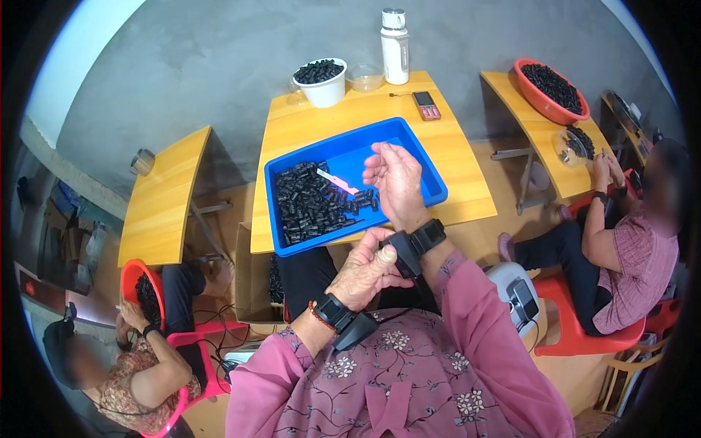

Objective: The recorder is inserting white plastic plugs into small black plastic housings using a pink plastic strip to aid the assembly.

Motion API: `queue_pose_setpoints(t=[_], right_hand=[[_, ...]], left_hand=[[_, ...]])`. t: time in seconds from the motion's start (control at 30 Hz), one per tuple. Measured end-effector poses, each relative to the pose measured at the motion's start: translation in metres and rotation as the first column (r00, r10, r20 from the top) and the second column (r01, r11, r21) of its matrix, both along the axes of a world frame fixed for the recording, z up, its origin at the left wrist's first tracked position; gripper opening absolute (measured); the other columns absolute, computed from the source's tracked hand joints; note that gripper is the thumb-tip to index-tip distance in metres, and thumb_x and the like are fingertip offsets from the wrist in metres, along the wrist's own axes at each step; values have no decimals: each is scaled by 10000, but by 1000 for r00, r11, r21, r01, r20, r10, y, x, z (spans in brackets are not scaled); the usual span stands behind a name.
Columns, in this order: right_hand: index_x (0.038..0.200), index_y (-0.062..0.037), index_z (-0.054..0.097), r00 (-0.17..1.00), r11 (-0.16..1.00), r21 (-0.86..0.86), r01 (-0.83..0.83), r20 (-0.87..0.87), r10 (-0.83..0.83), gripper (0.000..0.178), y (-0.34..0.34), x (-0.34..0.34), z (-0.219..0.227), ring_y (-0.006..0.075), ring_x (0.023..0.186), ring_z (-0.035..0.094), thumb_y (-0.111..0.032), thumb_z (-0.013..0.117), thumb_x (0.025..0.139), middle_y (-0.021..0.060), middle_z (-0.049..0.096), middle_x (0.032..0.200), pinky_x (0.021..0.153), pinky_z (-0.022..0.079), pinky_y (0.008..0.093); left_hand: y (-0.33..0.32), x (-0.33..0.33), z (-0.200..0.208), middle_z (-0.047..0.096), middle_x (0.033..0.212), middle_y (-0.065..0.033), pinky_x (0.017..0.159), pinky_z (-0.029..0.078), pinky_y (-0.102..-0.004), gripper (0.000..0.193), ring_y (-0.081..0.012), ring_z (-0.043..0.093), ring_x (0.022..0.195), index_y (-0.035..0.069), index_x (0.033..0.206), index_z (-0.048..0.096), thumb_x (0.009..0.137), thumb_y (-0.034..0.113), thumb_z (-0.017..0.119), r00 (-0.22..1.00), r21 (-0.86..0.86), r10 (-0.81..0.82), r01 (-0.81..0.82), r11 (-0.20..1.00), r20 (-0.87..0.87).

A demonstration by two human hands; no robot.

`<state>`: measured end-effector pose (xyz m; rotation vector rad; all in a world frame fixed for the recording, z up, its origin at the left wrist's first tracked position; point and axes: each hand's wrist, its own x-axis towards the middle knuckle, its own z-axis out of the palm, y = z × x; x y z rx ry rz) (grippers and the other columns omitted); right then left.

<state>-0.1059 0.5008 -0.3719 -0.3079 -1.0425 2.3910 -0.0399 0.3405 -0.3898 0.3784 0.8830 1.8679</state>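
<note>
My left hand [361, 274] is closed round a black wrist-worn device [403, 252] at my right wrist, thumb and fingers pinching its edge. My right hand [396, 179] is raised over the near right part of a blue tray [431, 186], palm turned up, fingers loosely bent, with nothing seen in it. Small black ribbed plastic parts [310, 204] are heaped in the tray's left half. On them rests a pink-handled utility knife [339, 182]. Another black device [355, 331] is strapped to my left wrist.
On my yellow table [467, 197] stand a white tub [323, 93] of black parts, a clear bowl [365, 78], a white bottle [395, 51] and a red phone [426, 106]. A person sits at each side, near red basins [558, 109] of parts. An open cardboard box [252, 292] is below.
</note>
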Motion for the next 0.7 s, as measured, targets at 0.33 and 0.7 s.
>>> queue_pose_setpoints(t=[0.33,0.7], right_hand=[[1015,-2,612,904,844,337,-418,239,353,208,24,104,20,134,659,642,-206,590,987,68,654,781,611,536,266],[1075,47,634,573,613,410,-675,815,87,298,91,236,-101,157,798,661,-213,655,931,107,687,914,702,547,284]], left_hand=[[-92,-6,34,647,1129,-216,847,587,-440,485,-302,684,982,51,1330,478,948,290,657,954,-200,228,-266,943,-195],[-312,15,-166,617,897,-54,735,495,-436,171,-234,574,796,143,924,604,846,287,653,541,-798,814,-578,174,-214]])
